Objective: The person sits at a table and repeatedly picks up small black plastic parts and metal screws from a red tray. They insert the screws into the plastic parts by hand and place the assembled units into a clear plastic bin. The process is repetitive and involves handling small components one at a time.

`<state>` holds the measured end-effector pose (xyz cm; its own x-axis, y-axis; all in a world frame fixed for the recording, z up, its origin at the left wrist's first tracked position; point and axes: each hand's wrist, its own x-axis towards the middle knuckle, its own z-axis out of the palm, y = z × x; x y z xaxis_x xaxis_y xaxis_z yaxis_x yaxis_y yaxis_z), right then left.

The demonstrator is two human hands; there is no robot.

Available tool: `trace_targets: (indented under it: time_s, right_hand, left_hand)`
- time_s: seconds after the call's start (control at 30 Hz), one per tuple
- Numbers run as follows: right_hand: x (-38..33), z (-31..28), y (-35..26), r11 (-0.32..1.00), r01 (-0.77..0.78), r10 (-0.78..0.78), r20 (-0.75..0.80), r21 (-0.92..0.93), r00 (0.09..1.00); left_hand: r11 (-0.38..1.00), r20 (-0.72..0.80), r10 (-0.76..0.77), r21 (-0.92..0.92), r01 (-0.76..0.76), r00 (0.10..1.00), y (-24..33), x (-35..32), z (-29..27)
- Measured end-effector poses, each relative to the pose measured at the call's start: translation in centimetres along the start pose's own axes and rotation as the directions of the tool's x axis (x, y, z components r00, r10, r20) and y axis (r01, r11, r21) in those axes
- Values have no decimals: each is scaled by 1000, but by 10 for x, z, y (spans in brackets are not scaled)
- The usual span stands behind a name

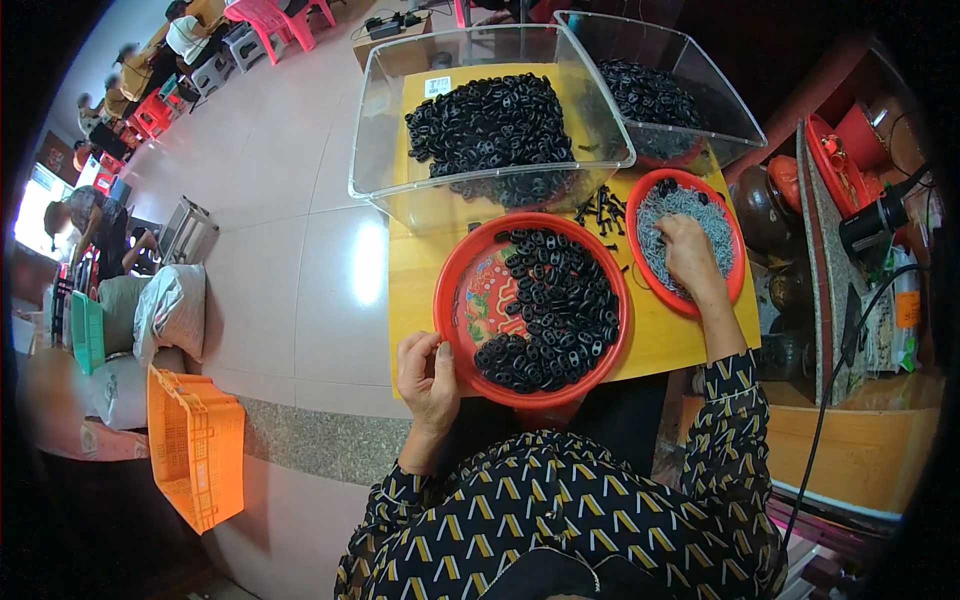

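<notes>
A round red tray with a flowered bottom lies before me, its right and lower parts heaped with small black oval parts with two holes. At its left rim is my left hand, thumb and fingers curled together; whatever they pinch, if anything, is too small to make out. My right hand reaches into a smaller red basin full of thin grey screw-like pieces. Its fingers are drawn together at the grey pieces, and their tips are partly hidden. Several black screw-like pieces lie between tray and basin.
Two clear plastic bins of black parts stand at the yellow tabletop's far side. A stone-edged shelf with a black cable borders the right. An orange crate and sacks sit on the floor left; people work beyond.
</notes>
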<state>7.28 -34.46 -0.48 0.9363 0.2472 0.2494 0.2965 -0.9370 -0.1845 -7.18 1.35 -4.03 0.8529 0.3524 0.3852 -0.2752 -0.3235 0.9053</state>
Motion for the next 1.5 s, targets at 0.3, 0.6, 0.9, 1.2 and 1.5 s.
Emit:
trace_targets:
  time_s: [0.3, 0.6, 0.9, 1.2, 1.5]
  right_hand:
    - [3, -9, -15, 990, 4, -3, 9, -144, 1000]
    - [6, -1, -8, 987, -34, 29, -33, -156, 999]
    - [10, -3, 39, 966, -155, 210, -280, 207, 937]
    - [20, -32, -82, 426, -301, 216, 227, 853, 950]
    - [55, 44, -195, 600, -324, -55, 441, 731, 896]
  left_hand:
    - [1000, -9, -4, 4, 4, 1000, -7, -1, 0]
    - [998, -10, 32, 51, -31, 999, -2, 1, -1]
    - [1000, -11, 27, 7, -27, 1000, -5, 1, 1]
    - [999, -20, 19, 41, -18, 1000, -5, 1, -2]
    - [1000, -17, 16, -5, -16, 1000, -5, 2, -4]
